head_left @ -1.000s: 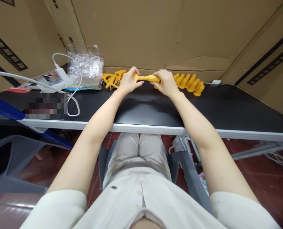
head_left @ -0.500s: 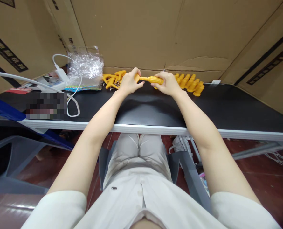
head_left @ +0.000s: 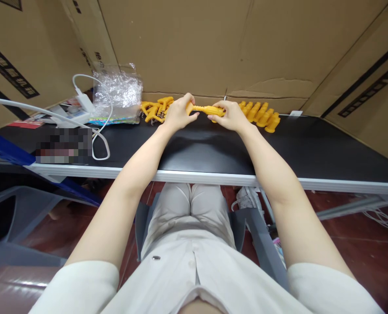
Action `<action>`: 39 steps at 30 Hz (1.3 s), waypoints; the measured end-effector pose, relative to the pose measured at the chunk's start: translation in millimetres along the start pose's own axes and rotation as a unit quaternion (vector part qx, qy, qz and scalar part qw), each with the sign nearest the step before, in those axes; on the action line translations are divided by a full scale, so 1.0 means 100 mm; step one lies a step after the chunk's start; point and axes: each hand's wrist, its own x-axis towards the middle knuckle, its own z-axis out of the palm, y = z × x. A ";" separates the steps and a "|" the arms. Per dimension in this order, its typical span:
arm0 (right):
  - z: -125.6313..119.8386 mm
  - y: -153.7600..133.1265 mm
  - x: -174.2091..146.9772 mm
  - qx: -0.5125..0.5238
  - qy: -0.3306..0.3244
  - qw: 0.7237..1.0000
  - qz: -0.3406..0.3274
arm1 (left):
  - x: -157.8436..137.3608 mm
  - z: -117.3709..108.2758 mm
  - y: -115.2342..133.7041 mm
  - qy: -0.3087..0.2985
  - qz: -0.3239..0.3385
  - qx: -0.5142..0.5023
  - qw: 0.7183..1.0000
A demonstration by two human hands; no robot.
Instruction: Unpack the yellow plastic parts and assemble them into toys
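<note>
Above the black tabletop, my hands hold a yellow plastic corkscrew (head_left: 210, 110) roughly level between them. My left hand (head_left: 178, 114) grips its handle end, mostly hidden by the fingers. My right hand (head_left: 230, 115) pinches the thicker ribbed sleeve at the other end. A thin ridged yellow stem shows between the two. Left of my left hand lie several yellow T-shaped handles (head_left: 153, 111) with metal spirals. Beside my right hand, several yellow sleeves (head_left: 261, 114) stand in rows, partly covered by that hand.
Clear plastic bags (head_left: 117, 93) lie on coloured packaging at the back left. A white cable (head_left: 99, 158) loops over the left side near a pixelated item (head_left: 65, 146). Cardboard walls (head_left: 194, 48) enclose the back and sides. The table's pale front edge (head_left: 207, 178) crosses before my lap.
My left hand has shifted very slightly right, and a little less of the thin stem shows between my hands. My right hand has hardly moved.
</note>
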 end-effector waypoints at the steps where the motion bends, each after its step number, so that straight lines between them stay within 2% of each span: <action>1: 0.00 0.00 -0.01 0.000 -0.002 1.000 0.004 | 0.00 0.01 -0.01 -0.001 0.001 -0.002 1.000; 15: 0.04 0.04 -0.03 0.018 -0.009 1.000 0.018 | 0.00 0.06 -0.09 -0.004 0.005 -0.013 1.000; 23: 0.02 0.03 -0.03 0.053 -0.007 0.998 0.017 | 0.01 0.07 -0.10 -0.008 0.003 -0.022 1.000; 29: 0.04 -0.02 -0.01 0.107 0.005 0.993 0.047 | 0.01 0.08 -0.12 -0.004 -0.001 -0.022 1.000; 32: 0.06 -0.09 0.00 0.197 0.010 0.978 0.071 | 0.00 0.08 -0.14 -0.002 -0.010 -0.022 1.000; 39: 0.05 -0.22 0.02 0.368 0.015 0.912 0.182 | -0.04 0.07 -0.16 -0.003 -0.007 -0.044 0.999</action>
